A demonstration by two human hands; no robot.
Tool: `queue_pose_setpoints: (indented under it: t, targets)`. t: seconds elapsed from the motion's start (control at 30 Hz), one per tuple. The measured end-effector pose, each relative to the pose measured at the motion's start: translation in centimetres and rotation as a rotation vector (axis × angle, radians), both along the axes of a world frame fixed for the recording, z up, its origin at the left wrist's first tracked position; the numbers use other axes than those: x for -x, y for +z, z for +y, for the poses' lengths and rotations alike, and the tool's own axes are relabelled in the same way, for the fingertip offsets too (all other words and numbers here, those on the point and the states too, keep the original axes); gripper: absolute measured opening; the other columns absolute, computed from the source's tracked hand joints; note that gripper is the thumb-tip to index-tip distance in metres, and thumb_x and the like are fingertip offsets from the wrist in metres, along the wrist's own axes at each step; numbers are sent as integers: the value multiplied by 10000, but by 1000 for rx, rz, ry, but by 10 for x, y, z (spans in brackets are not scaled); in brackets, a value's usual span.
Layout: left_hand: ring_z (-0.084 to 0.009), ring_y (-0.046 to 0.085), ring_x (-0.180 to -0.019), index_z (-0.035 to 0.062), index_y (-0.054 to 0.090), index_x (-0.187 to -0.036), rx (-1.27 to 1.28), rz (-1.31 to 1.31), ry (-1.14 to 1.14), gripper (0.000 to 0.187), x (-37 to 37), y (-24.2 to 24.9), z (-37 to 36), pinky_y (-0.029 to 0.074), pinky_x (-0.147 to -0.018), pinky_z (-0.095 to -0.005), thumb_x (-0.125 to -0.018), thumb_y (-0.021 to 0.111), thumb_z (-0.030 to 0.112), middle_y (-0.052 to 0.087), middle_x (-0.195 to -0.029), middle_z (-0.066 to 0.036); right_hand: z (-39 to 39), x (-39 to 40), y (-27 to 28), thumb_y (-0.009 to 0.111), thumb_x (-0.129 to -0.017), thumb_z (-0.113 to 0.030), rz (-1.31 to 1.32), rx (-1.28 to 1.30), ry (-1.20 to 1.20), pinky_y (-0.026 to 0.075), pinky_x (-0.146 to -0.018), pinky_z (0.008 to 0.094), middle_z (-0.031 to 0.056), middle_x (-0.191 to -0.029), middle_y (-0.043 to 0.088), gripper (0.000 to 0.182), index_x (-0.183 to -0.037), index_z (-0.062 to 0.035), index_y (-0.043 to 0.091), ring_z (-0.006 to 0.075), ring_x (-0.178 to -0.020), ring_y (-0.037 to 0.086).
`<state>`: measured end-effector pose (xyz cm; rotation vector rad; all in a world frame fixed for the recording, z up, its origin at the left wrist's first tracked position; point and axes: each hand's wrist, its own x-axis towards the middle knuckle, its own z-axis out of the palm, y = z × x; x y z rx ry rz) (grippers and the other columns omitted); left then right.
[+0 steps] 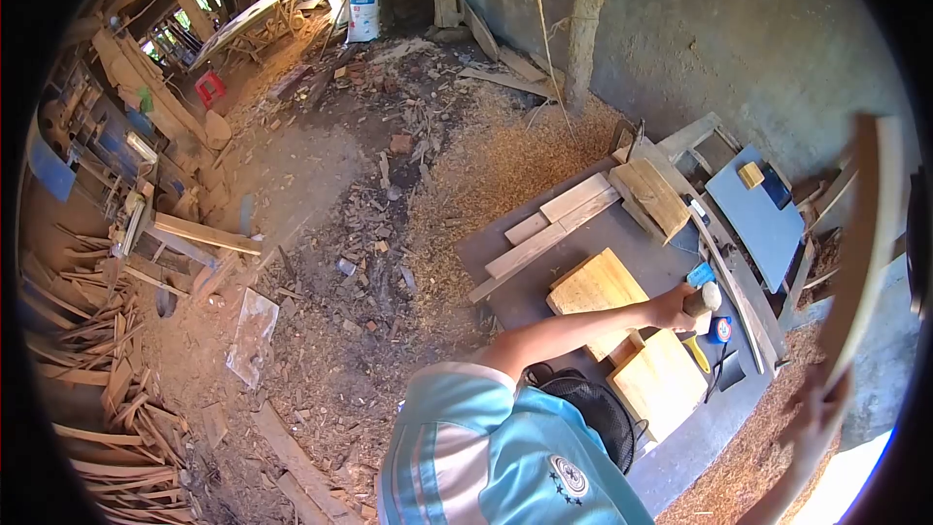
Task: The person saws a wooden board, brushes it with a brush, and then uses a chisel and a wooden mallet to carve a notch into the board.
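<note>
My left hand [669,309] reaches over the workbench [515,316] with its fingers closed around a pale, rounded cylinder [703,299], whose kind I cannot make out. Close by lie a blue tape measure [719,330], a yellow-handled tool [697,354] and a light-blue item [700,275]. Thick wooden blocks [595,290] sit under and beside my left forearm, one more block [663,384] being nearer my body. On the far right, my right hand [819,406], smeared by motion, grips the lower end of a long wooden board [861,253] held upright off the bench.
Wooden strips [554,233] and another thick block [649,196] lie on the bench's far side. A black mesh bag [595,416] is against my body. A blue-grey panel [753,219] stands beyond the bench. Wood scraps [107,399] are piled at left; sawdust [486,165] covers the floor.
</note>
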<state>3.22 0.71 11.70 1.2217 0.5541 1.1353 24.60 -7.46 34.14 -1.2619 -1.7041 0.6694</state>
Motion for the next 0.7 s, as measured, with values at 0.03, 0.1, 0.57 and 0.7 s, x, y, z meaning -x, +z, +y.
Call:
queue_pose_setpoints:
  t: [0.03,0.1,0.57,0.7]
  targets:
    - [-79,508,-493,53,554,-789,-14,-9,12,156,0,1,-1,402,-426,-234,-644,595,15,535,-613,-9,11,-21,6,540,-859,-138,41,-132,16,317,-325,191,34,-694,476,296,-1100,15,464,35,-422,400]
    - [-70,511,-497,56,564,-806,-53,-17,13,162,3,-2,2,403,-424,-220,-652,614,49,540,-619,-3,36,-54,5,553,-867,-166,210,-259,54,258,-318,183,-4,-594,447,195,-974,-7,517,24,-413,384]
    - [-90,451,-437,43,476,-801,-43,-47,-16,166,-3,-11,5,344,-384,-212,-689,594,7,487,-568,-31,-32,14,-7,615,-741,-135,-425,250,186,409,-509,387,198,-547,510,230,-801,26,462,357,-532,554]
    - [-112,447,-414,53,459,-732,37,-39,-52,157,1,-16,14,337,-367,-231,-674,604,68,460,-521,-32,-41,5,2,619,-742,-97,-140,59,-4,408,-497,318,116,-606,546,238,-912,28,508,199,-528,565]
